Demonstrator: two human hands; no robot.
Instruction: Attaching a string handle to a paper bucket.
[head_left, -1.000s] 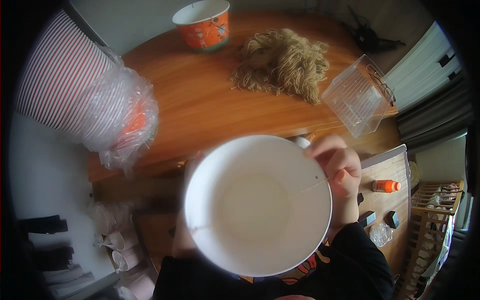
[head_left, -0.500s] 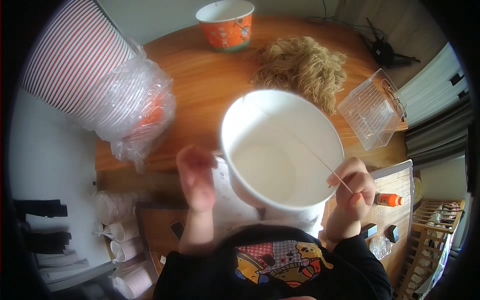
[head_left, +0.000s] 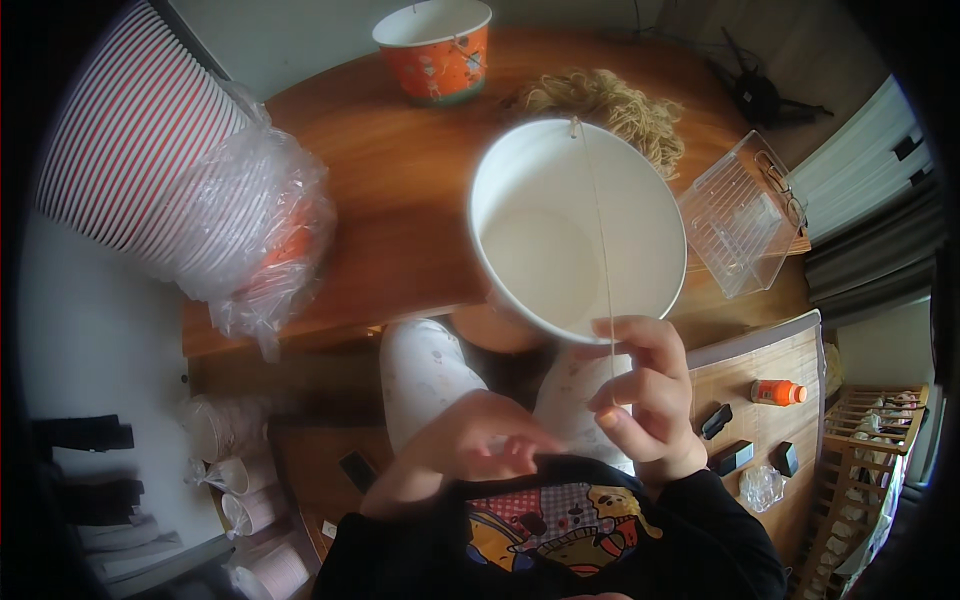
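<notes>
Left hand (head_left: 490, 435) has swung in from the left side to the middle, close to the right hand (head_left: 650, 398), and the white bucket (head_left: 560, 240) has gone a bit farther off. Nearest is the left hand, low in front of the shirt (head_left: 562, 525); it is blurry, its fingers look half bent, and I can't tell if it has hold of anything. Just right of it and a little farther, the right hand pinches a thin string (head_left: 602, 225), with its other fingers loosely bent by the near rim. So the right hand is nearer to the bucket, and the left hand is apart from it. String runs almost straight, near to far, from that pinch across the bucket's open top to the far rim. Past the bucket, the fluffy yarn pile (head_left: 625, 105) lies on the table (head_left: 390, 190), and an orange bucket (head_left: 437, 65) stands far left of it.
</notes>
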